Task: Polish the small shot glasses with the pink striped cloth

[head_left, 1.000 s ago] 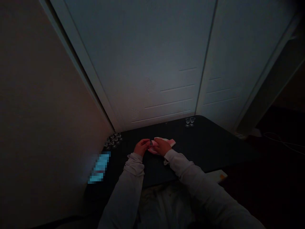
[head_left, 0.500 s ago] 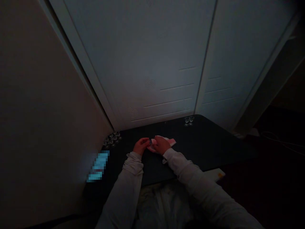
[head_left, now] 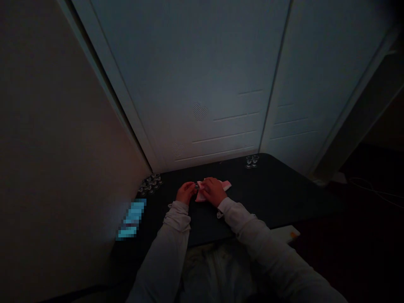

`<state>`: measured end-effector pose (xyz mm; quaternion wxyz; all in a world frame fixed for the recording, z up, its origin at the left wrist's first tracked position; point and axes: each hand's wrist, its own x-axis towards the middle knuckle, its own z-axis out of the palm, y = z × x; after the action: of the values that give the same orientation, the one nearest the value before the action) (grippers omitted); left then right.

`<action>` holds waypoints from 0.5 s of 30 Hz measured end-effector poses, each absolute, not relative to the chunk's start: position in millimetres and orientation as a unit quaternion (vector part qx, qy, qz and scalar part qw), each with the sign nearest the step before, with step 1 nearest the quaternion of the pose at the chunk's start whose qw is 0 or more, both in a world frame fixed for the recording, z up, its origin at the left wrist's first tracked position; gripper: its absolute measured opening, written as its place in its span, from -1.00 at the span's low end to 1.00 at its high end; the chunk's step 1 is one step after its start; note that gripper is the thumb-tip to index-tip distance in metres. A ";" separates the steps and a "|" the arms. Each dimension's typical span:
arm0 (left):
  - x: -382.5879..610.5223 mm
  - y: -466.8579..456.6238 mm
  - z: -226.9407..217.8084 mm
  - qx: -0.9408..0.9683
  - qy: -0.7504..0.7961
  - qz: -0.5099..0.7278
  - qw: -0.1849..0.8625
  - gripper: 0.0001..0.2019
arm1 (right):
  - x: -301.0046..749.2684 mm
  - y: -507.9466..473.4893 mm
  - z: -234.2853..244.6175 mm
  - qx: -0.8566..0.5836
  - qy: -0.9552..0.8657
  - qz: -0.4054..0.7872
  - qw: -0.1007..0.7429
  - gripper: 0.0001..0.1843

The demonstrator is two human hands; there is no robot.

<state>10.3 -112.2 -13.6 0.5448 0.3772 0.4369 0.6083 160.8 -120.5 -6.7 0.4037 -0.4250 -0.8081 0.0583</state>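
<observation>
Over the dark table, my left hand (head_left: 186,193) is closed, its fingertips pinching a small clear glass (head_left: 196,186) that is mostly hidden. Close beside it on the right, my right hand (head_left: 214,191) grips a pink-and-white cloth (head_left: 226,184) and presses it around the glass. The cloth's ends stick out on both sides of my right hand. Dim light blurs the fine detail between my fingers.
Several small stemmed glasses (head_left: 151,184) cluster at the table's (head_left: 268,193) back left. Two more glasses (head_left: 252,161) stand at the back right. A glowing, pixelated screen (head_left: 131,219) is at the left edge. White panels (head_left: 189,75) rise behind.
My right hand has turned slightly, and its fingers now lie over the cloth. The cloth's near end hangs differently beside the glass. The view has shifted a little.
</observation>
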 end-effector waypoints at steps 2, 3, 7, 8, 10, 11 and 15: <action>10.0 -112.2 -13.5 0.376 0.438 0.606 0.546 -0.65 | 161.5 -119.0 -8.5 -0.410 -0.818 0.057 0.400 -0.71; 9.8 -112.2 -13.7 0.376 0.440 0.605 0.547 -0.64 | 161.8 -118.0 -9.8 -0.405 -0.821 0.057 0.398 -0.70; 9.1 -112.5 -14.8 0.386 0.435 0.593 0.557 -0.65 | 161.6 -113.4 -16.8 -0.405 -0.828 0.060 0.383 -0.63; 9.1 -112.6 -15.1 0.390 0.434 0.588 0.560 -0.65 | 161.4 -112.3 -18.3 -0.410 -0.829 0.063 0.376 -0.63; 9.2 -112.9 -15.7 0.398 0.435 0.582 0.561 -0.66 | 161.0 -110.9 -20.3 -0.422 -0.830 0.072 0.357 -0.63; 9.2 -112.9 -16.0 0.401 0.435 0.579 0.561 -0.66 | 161.0 -110.7 -20.6 -0.428 -0.831 0.076 0.347 -0.63; 9.1 -112.1 -17.2 0.415 0.440 0.572 0.555 -0.66 | 161.4 -112.7 -18.2 -0.435 -0.835 0.084 0.327 -0.65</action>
<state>9.1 -112.1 -17.2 0.5547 0.4146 0.4402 0.5715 161.4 -112.7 -18.2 0.3271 -0.4351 -0.8346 0.0844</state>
